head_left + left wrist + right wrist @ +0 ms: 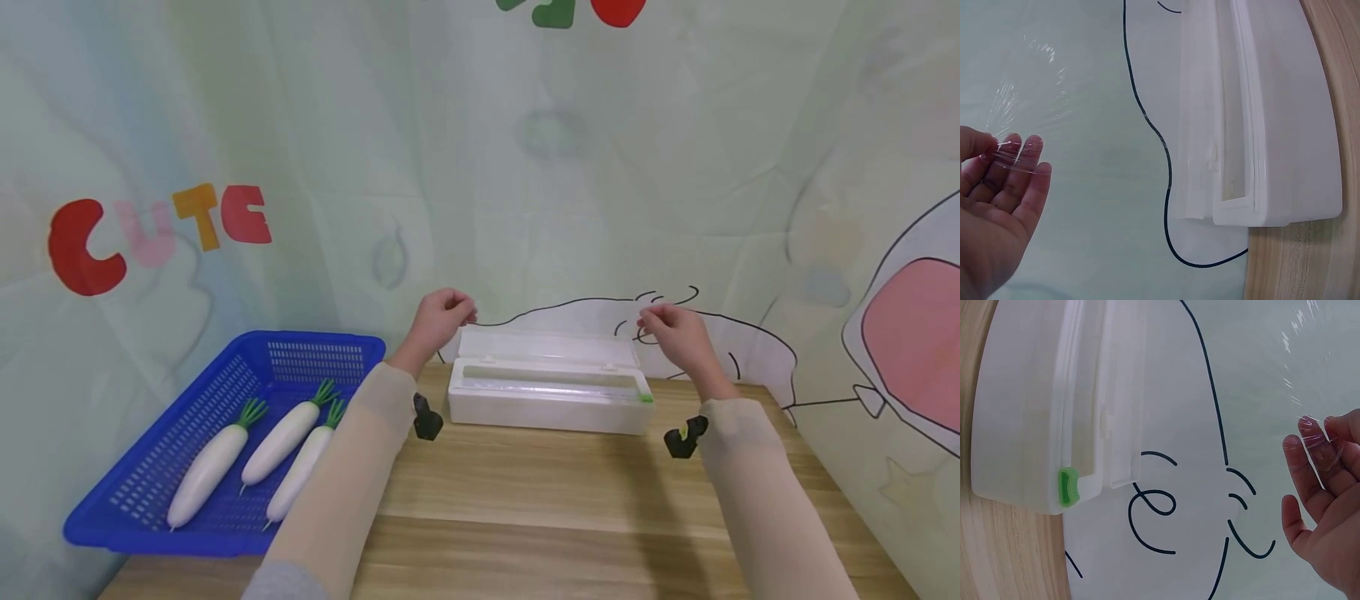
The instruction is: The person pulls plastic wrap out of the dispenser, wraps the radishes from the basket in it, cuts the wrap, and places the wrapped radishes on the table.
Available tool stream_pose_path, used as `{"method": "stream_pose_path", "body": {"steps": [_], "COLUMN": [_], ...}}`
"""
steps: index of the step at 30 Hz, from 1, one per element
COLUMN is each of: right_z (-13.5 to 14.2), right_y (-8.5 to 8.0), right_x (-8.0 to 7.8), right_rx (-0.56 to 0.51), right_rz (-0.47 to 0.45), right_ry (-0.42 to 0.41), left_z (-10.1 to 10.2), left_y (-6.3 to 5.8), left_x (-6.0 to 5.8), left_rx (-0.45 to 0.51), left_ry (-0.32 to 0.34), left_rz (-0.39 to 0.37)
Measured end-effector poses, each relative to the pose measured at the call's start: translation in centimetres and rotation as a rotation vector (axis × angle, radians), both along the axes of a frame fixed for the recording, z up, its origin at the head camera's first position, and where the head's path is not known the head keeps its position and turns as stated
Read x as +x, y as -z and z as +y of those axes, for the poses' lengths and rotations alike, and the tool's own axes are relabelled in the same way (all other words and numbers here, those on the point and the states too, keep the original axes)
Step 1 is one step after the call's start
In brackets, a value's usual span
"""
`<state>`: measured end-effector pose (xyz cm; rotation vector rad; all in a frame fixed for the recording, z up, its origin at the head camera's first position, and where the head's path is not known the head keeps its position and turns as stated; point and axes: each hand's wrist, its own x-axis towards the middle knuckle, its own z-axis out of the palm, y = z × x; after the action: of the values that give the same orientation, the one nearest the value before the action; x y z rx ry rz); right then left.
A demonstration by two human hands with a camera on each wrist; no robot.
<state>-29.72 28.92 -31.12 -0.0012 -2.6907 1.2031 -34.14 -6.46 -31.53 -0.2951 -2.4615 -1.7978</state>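
Note:
Between both raised hands stretches a sheet of clear plastic wrap (1007, 109), visible mostly by its creases and shine. My left hand (442, 317) pinches one end between thumb and index finger, with the film lying across the other fingers. Its other end is pinched by my right hand (675, 335), and the wrap (1300, 394) fans out from those fingertips. Below and between the hands stands a white wrap dispenser box (547, 412) with its lid (547, 344) raised at the back. A green slide cutter (1069, 487) sits at the right end of the box.
On the left stands a blue plastic basket (97, 521) holding several white radishes (210, 475) with green stems. The wooden table (525, 517) reaches back to a printed curtain (465, 167) hanging behind the box.

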Motion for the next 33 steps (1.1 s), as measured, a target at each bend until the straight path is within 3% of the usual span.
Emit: {"method": "stream_pose_path", "body": {"steps": [33], "right_z": [-0.1], "right_y": [-1.9], "right_x": [0.8], "right_rx": [0.011], "right_rz": [0.036], "right_ry": [-0.002], "left_z": [0.0], "left_y": [-1.8], "left_x": [0.7], "left_rx": [0.001], "left_ry": [0.012], "left_rz": [0.047]}}
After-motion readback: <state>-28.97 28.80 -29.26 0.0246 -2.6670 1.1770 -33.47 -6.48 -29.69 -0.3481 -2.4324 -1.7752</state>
